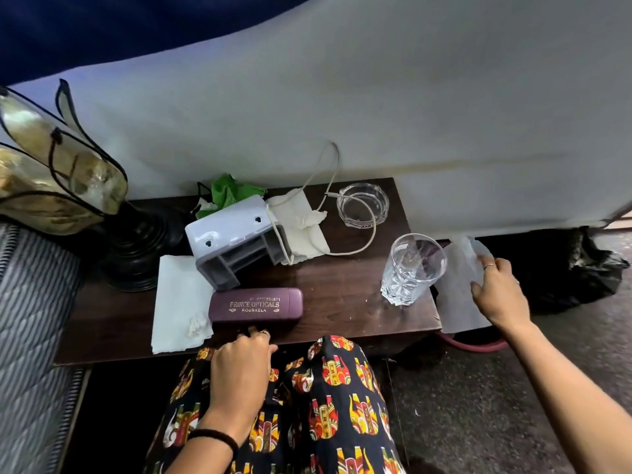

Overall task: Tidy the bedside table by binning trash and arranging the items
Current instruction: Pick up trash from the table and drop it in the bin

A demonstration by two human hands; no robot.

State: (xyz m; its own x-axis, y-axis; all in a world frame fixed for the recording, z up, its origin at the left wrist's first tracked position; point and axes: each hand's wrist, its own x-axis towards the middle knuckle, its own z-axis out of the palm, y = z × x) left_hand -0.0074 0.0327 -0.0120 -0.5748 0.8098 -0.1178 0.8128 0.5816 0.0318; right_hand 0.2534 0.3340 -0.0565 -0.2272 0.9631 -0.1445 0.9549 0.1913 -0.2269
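Note:
On the dark wooden bedside table (342, 302) lie a purple spectacle case (256, 305), an overturned grey plastic organiser (236, 241), a white tissue sheet (179, 302), a crumpled cream tissue (302, 224), green and white scraps (225, 193), a white cable (355, 230), a glass ashtray (363, 205) and an empty tumbler (412, 268). My left hand (239, 364) rests at the table's front edge, fingers touching just below the case. My right hand (500, 292) grips a thin white sheet (458, 289) hanging off the table's right side.
A black lamp base (136, 248) with a patterned shade (51, 172) stands at the table's left. A black bin bag (581, 268) sits on the floor to the right, under the white bed sheet (376, 114). A red hose (472, 343) lies below the table corner.

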